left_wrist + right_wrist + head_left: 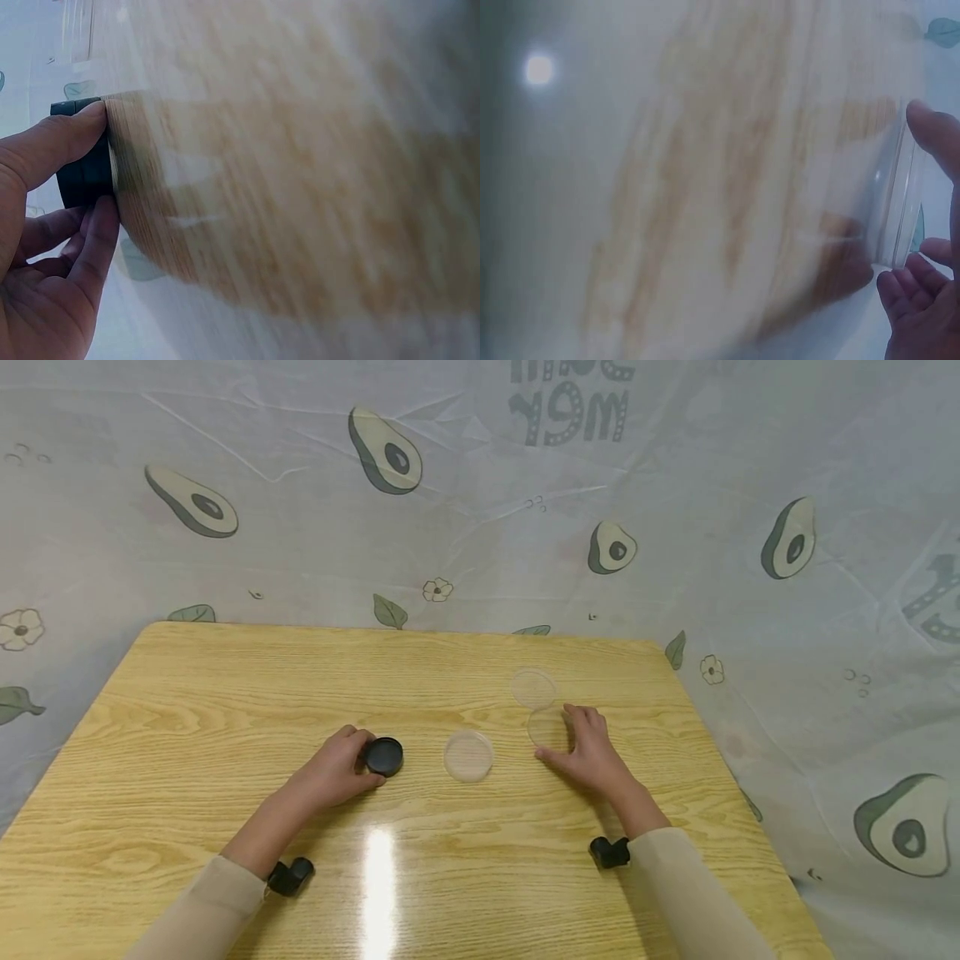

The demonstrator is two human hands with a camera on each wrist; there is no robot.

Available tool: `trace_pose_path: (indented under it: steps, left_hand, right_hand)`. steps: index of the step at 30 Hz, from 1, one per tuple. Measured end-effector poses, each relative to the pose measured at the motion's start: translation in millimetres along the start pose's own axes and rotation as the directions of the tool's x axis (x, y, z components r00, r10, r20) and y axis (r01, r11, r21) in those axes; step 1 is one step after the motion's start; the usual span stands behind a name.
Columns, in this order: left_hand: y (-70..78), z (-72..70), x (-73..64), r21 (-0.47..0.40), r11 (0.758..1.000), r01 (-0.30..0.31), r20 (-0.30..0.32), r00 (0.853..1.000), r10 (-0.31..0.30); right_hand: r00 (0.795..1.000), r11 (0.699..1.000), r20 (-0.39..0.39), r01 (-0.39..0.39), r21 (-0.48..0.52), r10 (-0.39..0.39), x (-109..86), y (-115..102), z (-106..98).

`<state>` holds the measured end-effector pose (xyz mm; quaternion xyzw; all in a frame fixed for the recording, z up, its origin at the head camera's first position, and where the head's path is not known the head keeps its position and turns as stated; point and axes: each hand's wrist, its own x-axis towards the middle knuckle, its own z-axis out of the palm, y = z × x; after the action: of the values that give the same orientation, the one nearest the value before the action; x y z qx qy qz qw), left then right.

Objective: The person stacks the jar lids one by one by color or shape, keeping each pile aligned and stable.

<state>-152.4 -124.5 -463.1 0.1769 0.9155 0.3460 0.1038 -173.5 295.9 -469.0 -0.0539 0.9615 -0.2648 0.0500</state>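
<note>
In the head view my left hand (341, 768) grips a round black container (384, 757) with a raised rim, low on the table. The left wrist view has the thumb on one side of this short black cylinder (84, 165) and the fingertips on the other. My right hand (592, 752) holds a clear round petri dish (545, 727) between thumb and fingers. From the right wrist view, the clear dish (895, 202) has thin, see-through walls. Between the two hands lies another clear petri dish (468, 756). A third clear round piece (533, 688) lies just behind the one held on the right.
The wooden table (225, 693) has a bright glare patch (379, 893) near its front. Behind and to the right hangs a pale cloth (480, 527) printed with avocados and leaves. A black wrist device (290, 877) is on the left wrist, another (610, 852) on the right.
</note>
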Motion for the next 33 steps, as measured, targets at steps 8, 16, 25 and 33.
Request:
trace_pose_path:
  steps: [8, 16, 25, 33]
  left_hand:
    - [-0.1, -0.9, -0.2, 0.000, 1.000, -0.004, 0.002, 1.000, 0.004]
    - [-0.6, -0.2, -0.1, 0.006, 1.000, -0.008, -0.003, 1.000, 0.008]
    - [-1.6, -0.4, -0.2, 0.009, 1.000, -0.010, -0.004, 1.000, 0.010]
    - [0.0, -1.3, -0.3, -0.004, 1.000, 0.005, 0.007, 1.000, -0.005]
  right_hand:
    - [1.000, 1.000, 0.015, -0.027, 0.005, 0.027, 1.7, 0.8, -0.2]
    - [0.999, 0.999, 0.027, -0.036, 0.011, 0.036, 1.2, -2.2, -1.9]
    - [0.999, 0.999, 0.028, -0.036, 0.031, 0.035, 1.3, 0.2, -0.9]
    - [1.000, 0.999, 0.017, -0.024, 0.049, 0.023, 0.6, 1.4, -1.1]
